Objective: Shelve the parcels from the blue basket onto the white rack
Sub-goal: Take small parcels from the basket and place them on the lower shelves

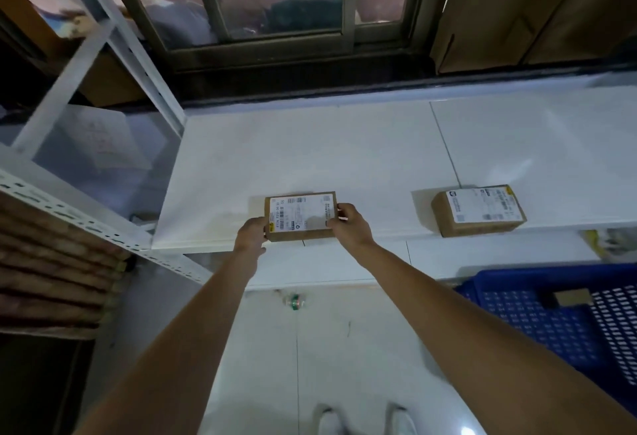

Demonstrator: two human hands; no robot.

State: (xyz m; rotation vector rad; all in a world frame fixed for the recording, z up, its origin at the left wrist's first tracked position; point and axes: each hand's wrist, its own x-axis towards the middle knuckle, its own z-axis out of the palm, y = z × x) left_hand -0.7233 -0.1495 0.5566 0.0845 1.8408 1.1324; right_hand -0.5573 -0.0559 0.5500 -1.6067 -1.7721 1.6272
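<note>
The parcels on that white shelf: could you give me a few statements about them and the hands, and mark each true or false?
1. Both hands hold the same parcel. True: the left hand and right hand grip the ends of the held parcel.
2. The held parcel's label faces down. False: the printed label faces up.
3. A second parcel lies on the white shelf, to the right. True.
4. The two parcels touch. False: bare shelf separates them.
5. The blue basket sits on the shelf. False: it stands lower, at the right.
</note>
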